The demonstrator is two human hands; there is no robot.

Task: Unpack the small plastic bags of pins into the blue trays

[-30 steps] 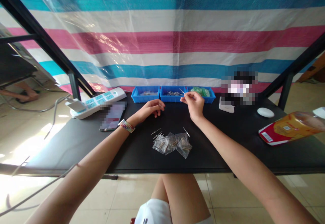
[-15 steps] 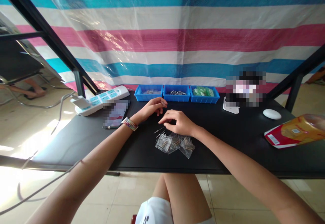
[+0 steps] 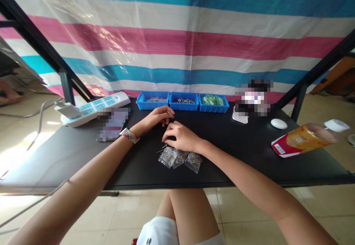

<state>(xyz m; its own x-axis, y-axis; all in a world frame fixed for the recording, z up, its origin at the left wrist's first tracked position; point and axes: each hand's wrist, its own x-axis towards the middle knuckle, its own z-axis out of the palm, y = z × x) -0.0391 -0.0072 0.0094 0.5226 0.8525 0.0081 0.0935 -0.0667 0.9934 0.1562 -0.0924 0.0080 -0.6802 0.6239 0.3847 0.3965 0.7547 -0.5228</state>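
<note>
My left hand (image 3: 158, 118), with a patterned band on its wrist, hovers just in front of the blue bins. Its fingers are curled together, and I cannot make out what is in them. Close by on the right, my right hand (image 3: 183, 137) bends its thumb and fingers toward each other right above a small pile of thin metal pins (image 3: 160, 151). Whether a pin is between those fingertips is too small to tell. Against the pile lie several clear plastic packets (image 3: 167, 157) with small metal pieces inside; my right hand hides part of the pins.
Three blue bins stand at the back: clear packets in the left bin (image 3: 152, 105), metal pins in the middle bin (image 3: 184, 106), green packets in the right bin (image 3: 213, 108). A power strip (image 3: 95, 108) and phone (image 3: 114, 124) lie left; a bottle (image 3: 307, 139) lies right.
The view has swung right, so everything sits further left in it. My right hand has come down a little nearer the pins; my left hand keeps about the same pose.
</note>
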